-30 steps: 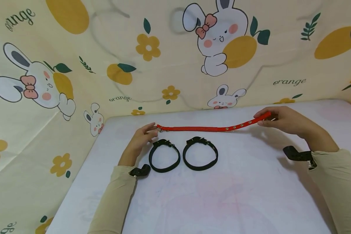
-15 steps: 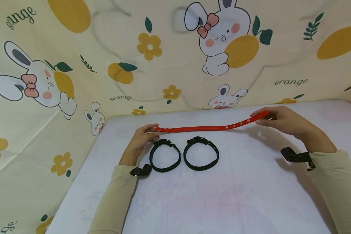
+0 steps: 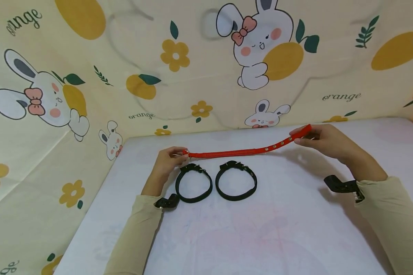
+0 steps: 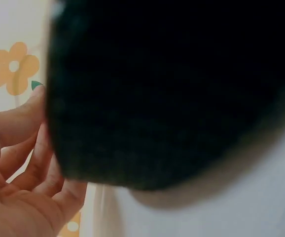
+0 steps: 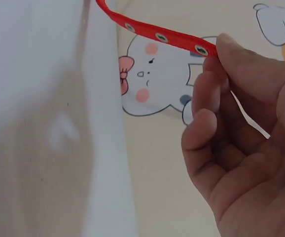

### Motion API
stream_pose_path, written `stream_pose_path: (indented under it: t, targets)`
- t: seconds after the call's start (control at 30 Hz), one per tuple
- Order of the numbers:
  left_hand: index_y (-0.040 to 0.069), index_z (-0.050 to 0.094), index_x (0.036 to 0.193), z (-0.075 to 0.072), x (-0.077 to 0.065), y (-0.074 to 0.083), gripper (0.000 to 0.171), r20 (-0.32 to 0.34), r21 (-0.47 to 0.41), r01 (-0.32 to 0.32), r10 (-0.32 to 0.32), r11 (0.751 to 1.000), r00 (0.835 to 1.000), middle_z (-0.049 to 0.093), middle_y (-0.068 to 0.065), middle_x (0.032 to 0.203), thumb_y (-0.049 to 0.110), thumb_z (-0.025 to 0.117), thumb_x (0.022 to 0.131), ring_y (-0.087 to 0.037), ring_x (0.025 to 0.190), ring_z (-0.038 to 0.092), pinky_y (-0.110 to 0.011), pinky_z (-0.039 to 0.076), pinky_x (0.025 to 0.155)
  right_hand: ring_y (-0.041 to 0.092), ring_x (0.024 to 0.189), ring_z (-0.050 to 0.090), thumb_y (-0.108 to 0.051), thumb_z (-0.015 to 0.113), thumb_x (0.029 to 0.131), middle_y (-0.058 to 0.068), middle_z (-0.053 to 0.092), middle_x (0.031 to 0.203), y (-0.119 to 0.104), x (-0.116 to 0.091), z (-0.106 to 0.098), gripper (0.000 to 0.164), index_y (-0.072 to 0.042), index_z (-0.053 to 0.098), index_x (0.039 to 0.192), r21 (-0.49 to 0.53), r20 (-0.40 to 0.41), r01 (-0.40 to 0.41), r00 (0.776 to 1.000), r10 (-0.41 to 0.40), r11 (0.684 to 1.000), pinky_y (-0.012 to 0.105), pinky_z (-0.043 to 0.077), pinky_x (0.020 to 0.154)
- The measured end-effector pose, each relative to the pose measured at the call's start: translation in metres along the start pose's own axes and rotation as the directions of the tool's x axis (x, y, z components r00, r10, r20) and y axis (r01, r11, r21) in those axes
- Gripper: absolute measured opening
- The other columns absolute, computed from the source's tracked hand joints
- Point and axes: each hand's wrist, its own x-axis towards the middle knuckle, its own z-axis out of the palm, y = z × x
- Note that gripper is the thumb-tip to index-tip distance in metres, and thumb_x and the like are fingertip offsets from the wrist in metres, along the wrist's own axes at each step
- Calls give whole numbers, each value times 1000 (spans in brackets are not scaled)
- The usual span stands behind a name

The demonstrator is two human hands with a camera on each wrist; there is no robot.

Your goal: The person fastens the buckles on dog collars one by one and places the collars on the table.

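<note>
A red pet collar (image 3: 227, 153) with metal eyelets is stretched out lengthwise between both hands. My left hand (image 3: 166, 162) pinches its buckle end. Farther right, my right hand (image 3: 325, 143) holds the eyelet end between thumb and fingers, raised off the table; the right wrist view shows this pinch on the red strap (image 5: 162, 37). Two black collars, a left one (image 3: 194, 201) and a right one (image 3: 236, 198), lie buckled into loops just in front of the red one. In the left wrist view a large dark blurred shape hides the left fingertips.
The white table (image 3: 247, 236) stretches in front of the collars. Behind it and on the left hangs a cream cloth (image 3: 206, 76) printed with rabbits, oranges and flowers. A small black device (image 3: 340, 184) sits at the right wrist, and another (image 3: 167, 201) at the left.
My right hand has shifted a little left and lifts the eyelet end slightly higher. My left fingers have closed on the buckle end, which has dropped slightly toward me. The black collars stay put.
</note>
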Motion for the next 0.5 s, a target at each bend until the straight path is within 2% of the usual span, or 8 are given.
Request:
stream_pose_path:
  t: [0.07, 0.17, 0.3, 0.37, 0.5]
  targets:
    - [14, 69, 124, 0, 0, 1, 31, -7, -8, -25, 25, 1000, 1000, 64, -9, 115, 12, 71, 92, -20, 95, 64, -21, 55, 81, 20, 94, 58, -41, 69, 93, 7, 71, 108, -2, -1, 0, 44, -14, 68, 127, 8, -31, 10, 999, -10, 1000, 26, 47, 75]
    - [11, 69, 124, -2, -2, 5, 30, -39, -34, -93, 91, 995, 995, 65, -8, 111, 13, 70, 93, -17, 93, 64, -20, 55, 77, 15, 92, 60, -42, 68, 93, -7, 71, 105, -6, -3, -2, 43, -15, 68, 127, 26, -75, 24, 997, -22, 999, 23, 48, 75]
    - [9, 70, 121, -5, -9, 16, 28, -98, -70, -201, 194, 977, 976, 67, -7, 107, 13, 70, 93, -15, 90, 64, -19, 54, 73, 11, 92, 59, -47, 66, 93, -21, 67, 98, -17, -5, -6, 46, -19, 66, 130, 40, -109, 19, 994, -15, 999, 25, 47, 75]
    - [9, 70, 121, -6, -13, 23, 28, -120, -77, -247, 237, 966, 964, 67, -7, 107, 14, 70, 93, -15, 91, 64, -19, 53, 73, 10, 90, 59, -48, 66, 93, -24, 67, 96, -24, -8, -8, 46, -21, 65, 130, 39, -124, 24, 992, -18, 999, 25, 47, 74]
    - [12, 70, 121, -5, -23, 36, 28, -143, -89, -294, 280, 952, 949, 66, -3, 109, 16, 70, 93, -15, 97, 62, -19, 52, 76, 5, 87, 62, -45, 67, 93, -25, 68, 96, -36, -16, -10, 39, -23, 68, 125, 36, -165, 64, 985, -58, 997, 21, 48, 73]
